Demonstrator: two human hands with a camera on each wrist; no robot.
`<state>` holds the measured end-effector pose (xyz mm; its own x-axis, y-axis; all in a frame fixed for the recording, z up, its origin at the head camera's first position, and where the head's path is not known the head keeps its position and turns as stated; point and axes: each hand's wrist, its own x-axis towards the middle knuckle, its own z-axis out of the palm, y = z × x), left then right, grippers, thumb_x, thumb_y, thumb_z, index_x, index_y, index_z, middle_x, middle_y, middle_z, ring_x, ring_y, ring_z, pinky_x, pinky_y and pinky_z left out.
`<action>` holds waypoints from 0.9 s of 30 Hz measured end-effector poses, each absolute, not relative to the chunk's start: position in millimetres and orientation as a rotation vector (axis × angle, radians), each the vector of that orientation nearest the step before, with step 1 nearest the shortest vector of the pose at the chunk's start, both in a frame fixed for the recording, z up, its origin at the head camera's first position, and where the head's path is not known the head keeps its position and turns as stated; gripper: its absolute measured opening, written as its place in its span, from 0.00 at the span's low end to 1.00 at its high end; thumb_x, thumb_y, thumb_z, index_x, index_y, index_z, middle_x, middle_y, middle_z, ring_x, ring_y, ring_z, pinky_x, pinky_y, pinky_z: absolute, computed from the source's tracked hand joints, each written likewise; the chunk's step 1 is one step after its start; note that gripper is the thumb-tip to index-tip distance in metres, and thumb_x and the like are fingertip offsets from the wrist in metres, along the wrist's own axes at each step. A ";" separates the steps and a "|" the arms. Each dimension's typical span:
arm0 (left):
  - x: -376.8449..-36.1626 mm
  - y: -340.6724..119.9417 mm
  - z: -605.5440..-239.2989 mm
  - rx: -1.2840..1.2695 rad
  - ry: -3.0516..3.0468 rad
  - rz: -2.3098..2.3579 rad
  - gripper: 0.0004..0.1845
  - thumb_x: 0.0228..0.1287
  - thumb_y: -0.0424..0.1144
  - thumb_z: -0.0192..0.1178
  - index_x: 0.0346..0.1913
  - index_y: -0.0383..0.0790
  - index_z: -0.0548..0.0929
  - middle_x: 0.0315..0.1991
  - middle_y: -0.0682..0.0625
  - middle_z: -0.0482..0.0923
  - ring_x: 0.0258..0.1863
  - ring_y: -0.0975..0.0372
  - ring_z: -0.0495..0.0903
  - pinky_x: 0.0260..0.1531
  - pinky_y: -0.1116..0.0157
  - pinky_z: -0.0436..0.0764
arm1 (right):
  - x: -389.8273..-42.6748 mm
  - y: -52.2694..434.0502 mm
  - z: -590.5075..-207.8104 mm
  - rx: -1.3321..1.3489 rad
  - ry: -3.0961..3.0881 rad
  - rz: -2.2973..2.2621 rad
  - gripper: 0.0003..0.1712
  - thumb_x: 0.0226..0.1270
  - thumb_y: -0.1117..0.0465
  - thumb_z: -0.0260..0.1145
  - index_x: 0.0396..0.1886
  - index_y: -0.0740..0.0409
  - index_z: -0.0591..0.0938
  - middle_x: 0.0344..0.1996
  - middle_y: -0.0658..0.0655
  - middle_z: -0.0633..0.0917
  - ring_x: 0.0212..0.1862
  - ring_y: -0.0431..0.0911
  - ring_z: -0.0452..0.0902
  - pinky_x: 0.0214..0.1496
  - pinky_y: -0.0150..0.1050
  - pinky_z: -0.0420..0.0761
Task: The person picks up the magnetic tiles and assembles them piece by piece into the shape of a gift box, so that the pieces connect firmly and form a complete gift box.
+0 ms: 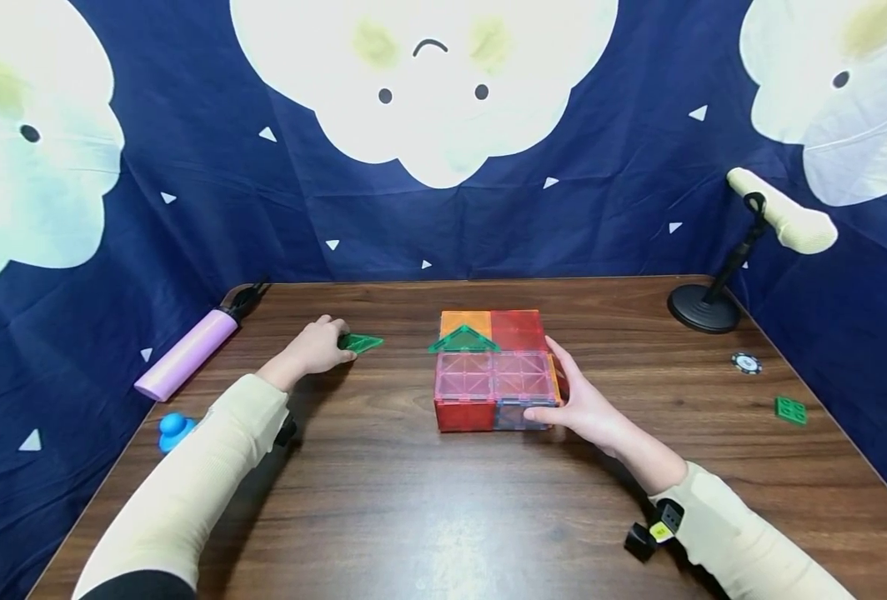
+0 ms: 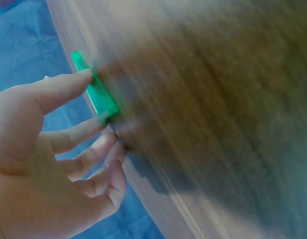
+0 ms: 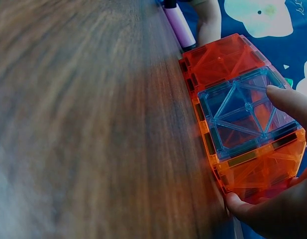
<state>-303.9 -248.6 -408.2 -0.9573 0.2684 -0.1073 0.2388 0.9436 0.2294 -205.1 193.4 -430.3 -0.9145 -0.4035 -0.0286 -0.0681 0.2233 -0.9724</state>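
Mid-worktop, the right hand (image 1: pixel 582 404) grips the right end of a translucent magnetic-tile box (image 1: pixel 492 371); the left hand (image 1: pixel 316 348) pinches a loose green triangle tile (image 1: pixel 361 342) toward the left edge. Light, rigid, probably easily knocked apart; best held by its edges.

Wooden table (image 1: pixel 428 500) bears tile box (image 1: pixel 494 379), green triangle (image 1: pixel 359 342), purple tube (image 1: pixel 187 353).
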 end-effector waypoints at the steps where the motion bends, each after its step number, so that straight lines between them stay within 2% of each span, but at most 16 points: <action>1: -304.3 -248.8 -408.3 0.387 2.960 0.350 0.28 0.67 0.42 0.67 0.60 0.22 0.75 0.52 0.30 0.74 0.47 0.42 0.75 0.50 0.46 0.75 | -204.8 193.5 -430.5 -0.443 2.224 -1.748 0.65 0.62 0.59 0.77 0.84 0.44 0.41 0.77 0.65 0.55 0.75 0.62 0.53 0.70 0.61 0.62; 6: -303.5 -248.2 -409.1 0.325 2.922 0.519 0.26 0.65 0.39 0.70 0.56 0.26 0.71 0.52 0.30 0.75 0.49 0.42 0.76 0.51 0.46 0.75 | -203.6 193.7 -431.1 -0.444 2.216 -1.749 0.64 0.62 0.59 0.77 0.84 0.45 0.41 0.77 0.66 0.54 0.76 0.63 0.52 0.71 0.63 0.60; 9: -301.4 -245.7 -408.7 0.274 2.893 0.641 0.22 0.66 0.35 0.69 0.54 0.31 0.69 0.50 0.32 0.77 0.48 0.43 0.78 0.48 0.48 0.76 | -203.1 193.7 -430.9 -0.443 2.217 -1.747 0.65 0.62 0.59 0.77 0.84 0.45 0.41 0.78 0.66 0.54 0.76 0.63 0.51 0.72 0.65 0.59; 14: -298.3 -238.3 -404.9 0.269 2.935 0.832 0.12 0.68 0.28 0.65 0.48 0.32 0.75 0.42 0.39 0.81 0.44 0.48 0.79 0.46 0.51 0.76 | -203.6 193.6 -429.7 -0.445 2.214 -1.757 0.65 0.62 0.60 0.77 0.84 0.46 0.41 0.78 0.65 0.53 0.77 0.63 0.50 0.71 0.63 0.61; 19: -295.3 -220.5 -386.6 0.375 3.019 0.992 0.07 0.67 0.27 0.64 0.46 0.33 0.80 0.40 0.40 0.84 0.43 0.49 0.81 0.48 0.50 0.77 | -204.4 193.7 -429.0 -0.446 2.218 -1.756 0.65 0.62 0.60 0.78 0.84 0.46 0.41 0.78 0.65 0.54 0.77 0.62 0.51 0.70 0.62 0.62; 27: -287.6 -159.5 -344.2 0.672 3.030 1.190 0.06 0.66 0.27 0.65 0.43 0.37 0.81 0.40 0.44 0.86 0.43 0.53 0.85 0.49 0.55 0.80 | -204.4 193.1 -429.7 -0.456 2.217 -1.755 0.65 0.62 0.60 0.77 0.84 0.46 0.41 0.78 0.65 0.52 0.77 0.63 0.49 0.71 0.64 0.61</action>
